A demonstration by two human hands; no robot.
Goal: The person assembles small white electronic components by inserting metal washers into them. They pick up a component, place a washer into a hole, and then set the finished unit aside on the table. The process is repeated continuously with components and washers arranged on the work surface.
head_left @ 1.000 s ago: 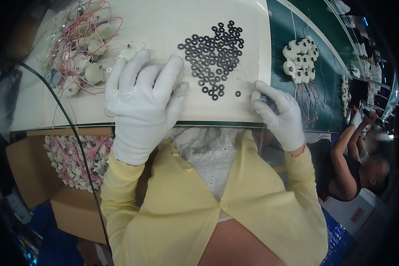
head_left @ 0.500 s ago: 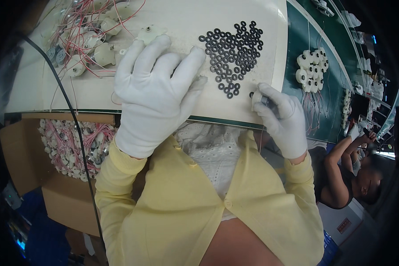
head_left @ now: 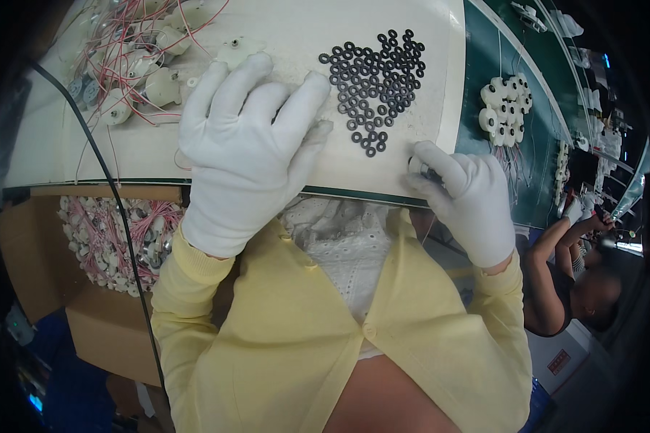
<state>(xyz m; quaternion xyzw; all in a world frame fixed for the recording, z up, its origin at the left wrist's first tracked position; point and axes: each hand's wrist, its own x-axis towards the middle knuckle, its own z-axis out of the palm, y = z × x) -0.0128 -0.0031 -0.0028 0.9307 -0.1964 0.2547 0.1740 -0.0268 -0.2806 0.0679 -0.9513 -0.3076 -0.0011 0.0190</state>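
Note:
In a white glove, my left hand (head_left: 249, 151) lies over the white work surface (head_left: 372, 177), its fingers stretched and apart. What is under its palm is hidden. A pale plastic piece (head_left: 237, 50) lies just beyond its fingertips. My right hand (head_left: 473, 198), gloved too, pinches a small motor (head_left: 421, 168) with a white housing near the table's front edge. The fingers cover most of the motor, and a thin wire hangs below the hand. Between and beyond the hands many black rubber rings (head_left: 372, 83) are spread flat in a loose patch.
White-housed motors with red wires (head_left: 141, 68) are heaped at the far left. Below the table edge, a cardboard box (head_left: 115, 317) holds more. A black cable (head_left: 112, 173) crosses the left side. White motors with black rings (head_left: 505, 108) stand grouped on the green surface at right, near another person (head_left: 556, 289).
My right hand has turned slightly and shifted a little right, its fingers now covering more of the motor. My left hand stays spread in nearly the same place.

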